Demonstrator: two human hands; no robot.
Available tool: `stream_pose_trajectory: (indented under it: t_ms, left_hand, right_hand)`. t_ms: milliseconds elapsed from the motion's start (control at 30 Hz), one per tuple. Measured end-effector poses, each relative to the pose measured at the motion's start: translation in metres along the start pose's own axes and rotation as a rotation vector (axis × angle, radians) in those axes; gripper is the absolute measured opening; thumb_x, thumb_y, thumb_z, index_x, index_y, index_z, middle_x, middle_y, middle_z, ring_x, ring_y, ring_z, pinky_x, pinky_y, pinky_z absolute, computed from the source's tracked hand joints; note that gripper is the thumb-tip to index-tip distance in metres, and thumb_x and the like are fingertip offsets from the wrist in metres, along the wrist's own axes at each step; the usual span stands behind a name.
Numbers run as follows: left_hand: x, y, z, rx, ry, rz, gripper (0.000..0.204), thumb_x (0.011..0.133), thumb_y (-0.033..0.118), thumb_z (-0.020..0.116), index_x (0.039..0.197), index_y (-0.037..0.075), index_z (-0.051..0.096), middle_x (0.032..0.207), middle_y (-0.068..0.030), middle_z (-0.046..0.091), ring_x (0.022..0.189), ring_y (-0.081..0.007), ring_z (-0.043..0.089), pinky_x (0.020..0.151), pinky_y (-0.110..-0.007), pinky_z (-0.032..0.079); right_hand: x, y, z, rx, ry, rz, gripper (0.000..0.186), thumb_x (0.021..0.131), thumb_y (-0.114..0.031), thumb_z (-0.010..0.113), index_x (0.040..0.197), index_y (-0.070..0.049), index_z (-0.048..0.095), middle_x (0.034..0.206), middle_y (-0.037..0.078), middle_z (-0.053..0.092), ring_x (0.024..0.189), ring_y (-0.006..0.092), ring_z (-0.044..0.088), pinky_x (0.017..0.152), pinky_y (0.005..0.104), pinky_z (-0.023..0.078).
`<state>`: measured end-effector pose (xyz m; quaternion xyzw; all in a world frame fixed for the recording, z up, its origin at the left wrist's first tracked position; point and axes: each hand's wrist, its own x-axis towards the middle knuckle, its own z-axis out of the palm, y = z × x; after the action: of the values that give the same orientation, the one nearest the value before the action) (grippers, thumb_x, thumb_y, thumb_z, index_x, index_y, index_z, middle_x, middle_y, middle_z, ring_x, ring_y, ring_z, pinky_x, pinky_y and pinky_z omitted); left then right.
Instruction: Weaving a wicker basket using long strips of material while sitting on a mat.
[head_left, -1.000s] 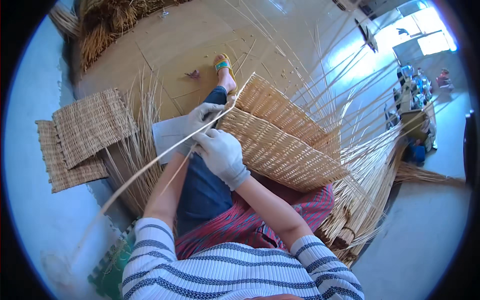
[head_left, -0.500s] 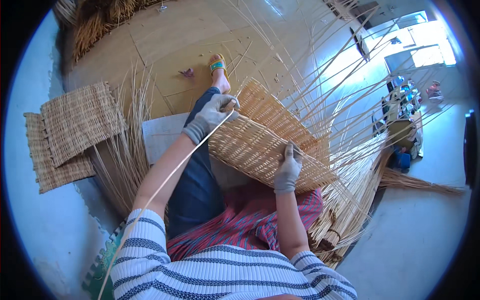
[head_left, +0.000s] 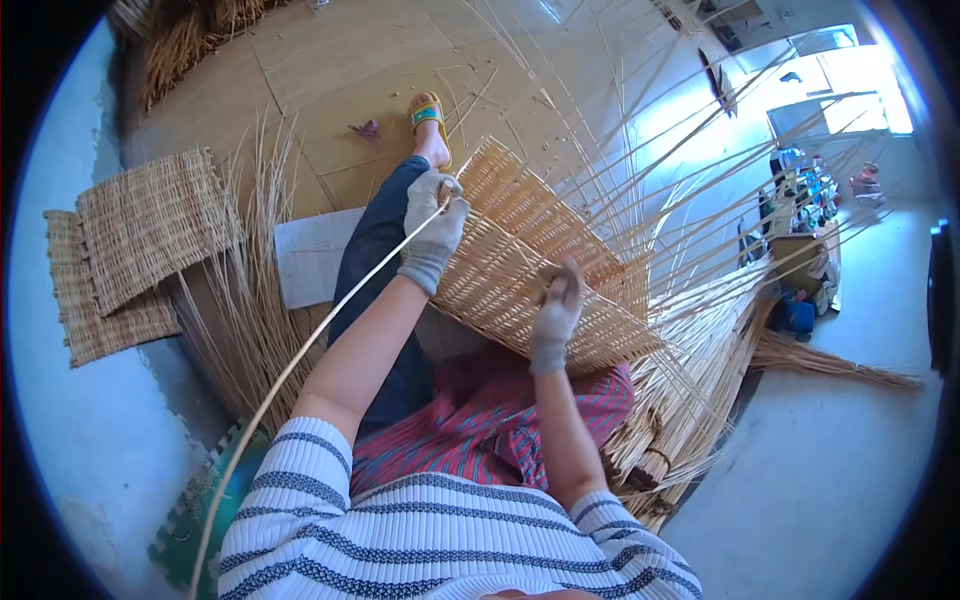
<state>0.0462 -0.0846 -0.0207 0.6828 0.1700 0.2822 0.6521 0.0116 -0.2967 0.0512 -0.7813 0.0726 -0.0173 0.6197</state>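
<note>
A rectangular wicker basket (head_left: 500, 283) lies tilted across my lap, its long woven walls running from far left to near right. My left hand (head_left: 436, 222), in a pale grey knit glove, is closed at the basket's far left corner. A long pale wicker strand (head_left: 300, 352) runs from its fingers down to the lower left edge. At the rim of the near wall is my gloved right hand (head_left: 556, 318). Its fingers are smeared by motion, so their grip cannot be made out. Long loose wicker ends (head_left: 690, 230) fan out from the basket's right end.
Two woven panels (head_left: 155, 228) lie at the left beside upright loose strands (head_left: 262, 300). A bundle of pale wicker (head_left: 690, 385) is at my right. A cluttered small table (head_left: 805, 250) stands farther right. My sandalled foot (head_left: 428, 120) rests on the floor ahead.
My left hand has turned and moved slightly inward, with the strand now bowed. My right hand has shifted up and left along the near wall. The basket sits a little farther left.
</note>
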Motion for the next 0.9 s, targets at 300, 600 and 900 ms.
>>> stream_pose_trajectory:
  t_ms: [300,600,900]
  left_hand:
    - [-0.065,0.063,-0.015,0.555,-0.182,0.668,0.025,0.089,0.018,0.069,0.112,0.009,0.062,0.118,-0.0116,0.063,0.102,-0.0321,0.061,0.088,-0.045,0.049]
    - [-0.070,0.066,0.025,1.193,-0.691,0.339,0.073,0.092,0.011,0.054,0.155,0.043,0.033,0.153,-0.0130,0.042,0.071,-0.0272,0.070,0.065,-0.041,0.059]
    - [-0.115,0.077,0.091,1.076,-0.768,0.662,0.075,0.087,0.017,0.065,0.155,0.033,0.037,0.135,-0.0139,0.053,0.082,-0.0247,0.066,0.077,-0.040,0.053]
  right_hand:
    - [-0.035,0.060,-0.055,0.004,-0.069,0.192,0.030,0.099,-0.007,0.063,0.129,-0.003,0.062,0.118,0.007,0.064,0.097,0.0086,0.061,0.075,0.0226,0.051]
    - [0.101,-0.047,-0.012,-0.054,0.008,-0.643,0.074,0.098,-0.002,0.056,0.161,-0.024,0.023,0.137,0.012,0.058,0.097,0.0176,0.065,0.082,0.0296,0.055]
    - [0.055,0.013,-0.103,-0.267,0.293,-0.589,0.041,0.098,-0.001,0.059,0.139,-0.005,0.054,0.132,0.010,0.059,0.114,0.0187,0.059,0.097,0.0331,0.049]
